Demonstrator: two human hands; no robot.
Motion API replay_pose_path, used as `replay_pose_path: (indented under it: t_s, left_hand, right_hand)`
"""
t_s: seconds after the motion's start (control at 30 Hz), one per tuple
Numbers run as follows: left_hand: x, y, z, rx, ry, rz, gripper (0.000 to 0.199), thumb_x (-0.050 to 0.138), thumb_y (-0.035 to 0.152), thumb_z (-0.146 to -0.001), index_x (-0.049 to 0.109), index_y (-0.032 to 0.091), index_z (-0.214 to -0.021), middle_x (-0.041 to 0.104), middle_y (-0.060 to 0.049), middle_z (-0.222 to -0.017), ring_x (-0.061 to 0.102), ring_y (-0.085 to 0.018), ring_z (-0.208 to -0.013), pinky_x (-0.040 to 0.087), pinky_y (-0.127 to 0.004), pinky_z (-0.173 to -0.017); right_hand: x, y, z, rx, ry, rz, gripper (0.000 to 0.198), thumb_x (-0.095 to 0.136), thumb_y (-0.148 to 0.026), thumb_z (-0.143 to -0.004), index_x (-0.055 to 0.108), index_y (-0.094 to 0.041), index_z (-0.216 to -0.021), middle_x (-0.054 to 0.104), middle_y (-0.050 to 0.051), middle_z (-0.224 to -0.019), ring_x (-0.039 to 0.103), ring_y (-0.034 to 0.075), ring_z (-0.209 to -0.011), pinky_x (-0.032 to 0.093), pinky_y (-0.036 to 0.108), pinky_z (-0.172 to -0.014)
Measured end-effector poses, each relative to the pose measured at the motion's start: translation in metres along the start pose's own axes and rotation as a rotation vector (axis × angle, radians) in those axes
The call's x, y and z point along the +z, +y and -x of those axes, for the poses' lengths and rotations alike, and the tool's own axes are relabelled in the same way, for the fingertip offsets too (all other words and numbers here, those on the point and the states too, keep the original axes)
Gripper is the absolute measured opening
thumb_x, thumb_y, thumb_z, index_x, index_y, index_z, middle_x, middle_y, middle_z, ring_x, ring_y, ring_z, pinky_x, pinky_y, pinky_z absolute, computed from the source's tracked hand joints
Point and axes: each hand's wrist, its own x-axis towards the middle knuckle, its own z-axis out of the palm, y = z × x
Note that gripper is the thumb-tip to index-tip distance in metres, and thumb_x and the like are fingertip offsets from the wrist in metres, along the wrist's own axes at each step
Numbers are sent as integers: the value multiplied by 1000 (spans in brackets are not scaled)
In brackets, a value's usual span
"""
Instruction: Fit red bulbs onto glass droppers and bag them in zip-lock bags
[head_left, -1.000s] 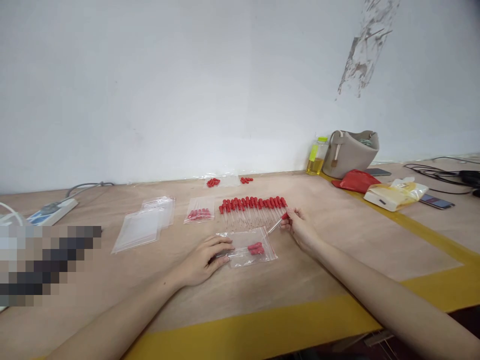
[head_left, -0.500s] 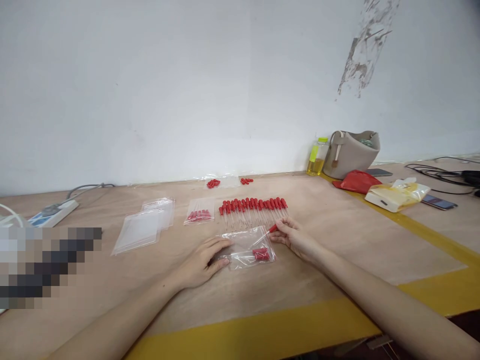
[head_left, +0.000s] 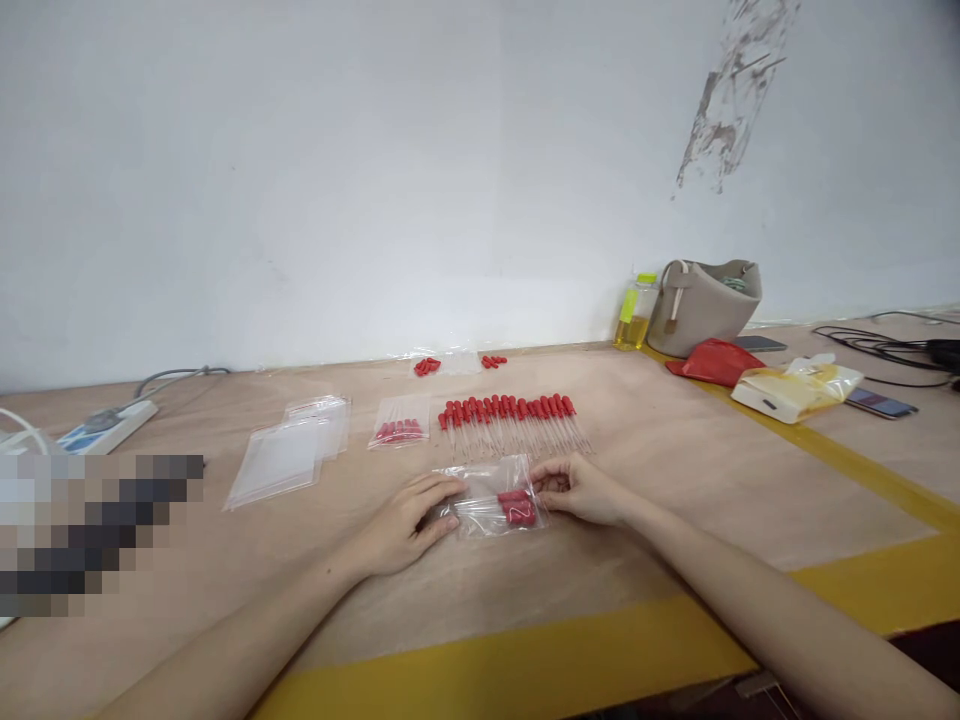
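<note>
A clear zip bag (head_left: 484,478) lies flat on the table in front of me. Inside it are several glass droppers with red rubber bulbs (head_left: 517,512), the bulbs towards the right end. Thumb and fingers of my left hand (head_left: 409,525) grip the bag's left end. My right hand (head_left: 581,490) is at the right-hand mouth of the bag, its curled fingers and thumb on the edge. Just beyond, a row of red-bulbed droppers (head_left: 510,410) lies side by side, thin tubes pointing towards me.
Flat empty zip bags (head_left: 277,465) lie to the left, near a bag of red bulbs (head_left: 399,425). Loose red bulbs (head_left: 427,367) sit by the wall. A power strip (head_left: 112,425) is far left. A bottle (head_left: 636,315), handbag (head_left: 705,310), red pouch (head_left: 712,362) and phone (head_left: 881,403) are right.
The dropper that my right hand held at the bag's mouth is now inside beside the others. The right fingers have moved slightly down onto the bag's edge. My left hand stays put.
</note>
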Motion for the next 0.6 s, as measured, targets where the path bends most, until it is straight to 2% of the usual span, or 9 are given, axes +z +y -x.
replay_pose_path:
  t_s: [0.1, 0.3, 0.4, 0.5, 0.6]
  left_hand:
    - [0, -1, 0, 5, 2, 3, 35, 43, 33, -86, 47, 25, -119, 51, -4, -119, 44, -19, -112, 36, -37, -96]
    - [1, -1, -1, 38, 4, -5, 34, 42, 32, -86, 48, 25, -118, 52, -4, -119, 42, -19, -113, 36, -37, -96]
    - [0, -2, -1, 37, -16, -14, 33, 41, 32, -87, 48, 25, -119, 50, -4, -121, 41, -19, -114, 34, -38, -97]
    - [-1, -3, -2, 25, -34, -16, 33, 35, 31, -89, 48, 26, -119, 50, -3, -121, 41, -18, -115, 32, -39, -99]
    - [-1, -3, -2, 25, -36, -18, 33, 36, 32, -89, 49, 27, -119, 50, -3, -122, 41, -19, -115, 32, -40, -99]
  right_hand:
    - [0, -4, 1, 34, -75, -74, 38, 73, -31, -53, 62, -12, -84, 59, 0, -63, 50, 9, -55, 40, 22, -55]
    - [7, 2, -9, -11, 124, -91, 39, 75, -33, -49, 61, -12, -79, 53, -4, -58, 44, 6, -49, 37, 20, -49]
    - [4, 0, -9, -65, 67, 83, 30, 71, -36, -55, 63, -12, -73, 50, -4, -55, 40, 6, -48, 33, 19, -47]
    - [-3, -2, -7, -100, -60, 172, 28, 64, -39, -64, 65, -14, -77, 51, -3, -56, 39, 6, -48, 31, 19, -46]
    - [-3, -1, -5, -97, -96, 196, 31, 68, -39, -60, 65, -16, -81, 50, -3, -57, 39, 6, -48, 29, 19, -45]
